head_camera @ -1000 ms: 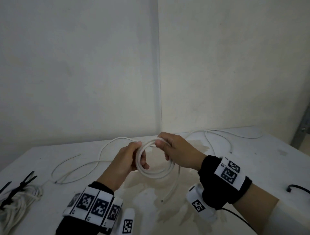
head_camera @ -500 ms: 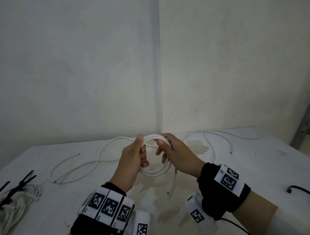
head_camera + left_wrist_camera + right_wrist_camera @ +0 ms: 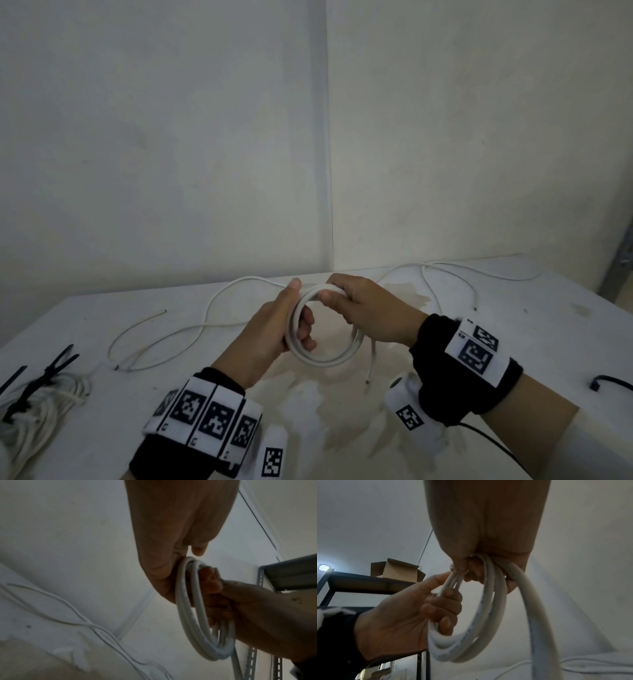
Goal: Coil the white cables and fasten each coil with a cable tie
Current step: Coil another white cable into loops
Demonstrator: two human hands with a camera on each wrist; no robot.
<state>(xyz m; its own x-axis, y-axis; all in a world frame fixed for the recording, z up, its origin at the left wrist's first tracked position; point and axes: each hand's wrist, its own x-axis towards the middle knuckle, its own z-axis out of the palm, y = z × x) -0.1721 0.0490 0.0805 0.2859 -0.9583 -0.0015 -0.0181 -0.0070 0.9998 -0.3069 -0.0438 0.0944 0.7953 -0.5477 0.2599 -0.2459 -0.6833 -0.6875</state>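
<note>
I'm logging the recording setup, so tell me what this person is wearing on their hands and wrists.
Both hands are bare. The left wrist carries a black band with a row of white tags printed with black square codes. The right wrist has a similar black band with coded white tags, a white cylindrical camera beneath it, and a thin black cable trailing off.

The head view looks forward and down over the table (image 3: 513, 342) toward the wall corner, while both wrist views look up from close under the hands, all sharing the cable coil (image 3: 329, 356).
</note>
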